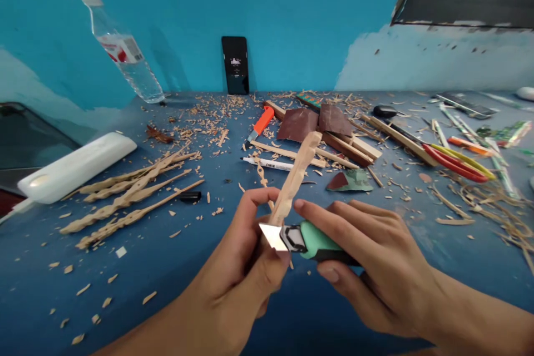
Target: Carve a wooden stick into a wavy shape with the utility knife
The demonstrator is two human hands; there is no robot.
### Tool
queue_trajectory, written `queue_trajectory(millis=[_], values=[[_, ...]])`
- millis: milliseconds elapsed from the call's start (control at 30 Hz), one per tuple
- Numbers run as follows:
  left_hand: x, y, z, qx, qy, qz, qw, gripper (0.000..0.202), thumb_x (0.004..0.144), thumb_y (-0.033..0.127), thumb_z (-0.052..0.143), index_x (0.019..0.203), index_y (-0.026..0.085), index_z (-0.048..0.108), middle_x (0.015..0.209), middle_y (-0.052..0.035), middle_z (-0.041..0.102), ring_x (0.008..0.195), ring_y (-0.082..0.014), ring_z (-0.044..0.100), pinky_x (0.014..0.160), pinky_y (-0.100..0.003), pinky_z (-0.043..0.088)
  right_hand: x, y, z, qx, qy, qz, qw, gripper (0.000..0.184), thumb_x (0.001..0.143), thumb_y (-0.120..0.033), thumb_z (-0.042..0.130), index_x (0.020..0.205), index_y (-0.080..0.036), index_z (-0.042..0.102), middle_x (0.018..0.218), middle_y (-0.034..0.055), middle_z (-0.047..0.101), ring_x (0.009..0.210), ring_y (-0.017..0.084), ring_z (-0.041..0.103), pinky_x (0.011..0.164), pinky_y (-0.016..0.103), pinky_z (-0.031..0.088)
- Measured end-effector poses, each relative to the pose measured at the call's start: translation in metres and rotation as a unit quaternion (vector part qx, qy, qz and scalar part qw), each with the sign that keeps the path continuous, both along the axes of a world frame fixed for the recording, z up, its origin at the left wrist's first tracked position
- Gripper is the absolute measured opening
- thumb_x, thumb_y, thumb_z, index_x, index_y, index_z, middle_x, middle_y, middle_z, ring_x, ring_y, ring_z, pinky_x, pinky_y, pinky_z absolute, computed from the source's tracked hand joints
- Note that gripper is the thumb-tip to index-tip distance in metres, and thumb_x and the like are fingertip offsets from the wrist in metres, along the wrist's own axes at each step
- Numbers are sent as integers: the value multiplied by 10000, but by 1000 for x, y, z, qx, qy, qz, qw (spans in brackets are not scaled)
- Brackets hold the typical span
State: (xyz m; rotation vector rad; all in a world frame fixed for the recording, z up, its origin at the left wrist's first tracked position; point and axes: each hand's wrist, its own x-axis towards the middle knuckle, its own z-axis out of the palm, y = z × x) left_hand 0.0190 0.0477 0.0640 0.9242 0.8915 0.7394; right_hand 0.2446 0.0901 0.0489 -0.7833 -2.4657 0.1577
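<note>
My left hand is closed around the lower end of a carved wooden stick, which tilts up and to the right with notched, wavy edges. In my right hand is a green and black utility knife, its blade out and pointing left. The blade lies across the stick's lower part, close to my left thumb; whether it cuts into the wood I cannot tell. Several finished-looking carved sticks lie in a bunch on the left. Just beyond my hands is a white marker.
Wood shavings are scattered over the blue table. An orange cutter, sandpaper and wood strips lie behind my hands. Red-and-yellow-handled scissors are on the right. A water bottle and a phone stand by the wall.
</note>
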Motion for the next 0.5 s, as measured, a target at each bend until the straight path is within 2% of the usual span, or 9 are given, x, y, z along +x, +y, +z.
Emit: queue_trajectory(millis=[133,233,300,400,500], values=[[3,-2,2,25,24,29,999,490,994,568,556,1409,425,337,813,70,396,579,-59,262,478,-152,265,0,-1,1,-11,-17,1,1000,467,1092,-391,392,1497,-159,416,876,23,630,644,172,581,604,326,454],[6,-2,0,55,42,40,997,478,988,583,565,1384,406,365,759,79,358,570,-62,243,462,-164,195,-1,-2,-1,-26,-32,0,999,468,1100,-404,362,1500,-165,404,907,30,649,673,181,613,630,335,477],[9,-1,-3,77,61,53,994,481,983,606,556,1364,375,374,720,88,344,537,-57,236,444,-172,177,-3,-3,-2,-6,-47,-10,999,469,1104,-413,331,1494,-161,395,911,39,666,652,194,617,618,347,474],[11,0,-11,114,110,78,984,466,999,623,501,1348,347,366,687,97,357,501,-58,267,433,-173,232,-6,-3,-6,31,-71,-35,996,466,1108,-417,285,1484,-158,380,867,35,683,586,204,604,590,353,451],[11,0,-19,152,140,92,974,431,1022,576,488,1363,355,342,697,96,408,496,-64,311,437,-173,279,-8,-3,-9,60,-92,-63,992,435,1111,-412,246,1434,-168,406,843,34,694,569,213,615,575,349,424]])
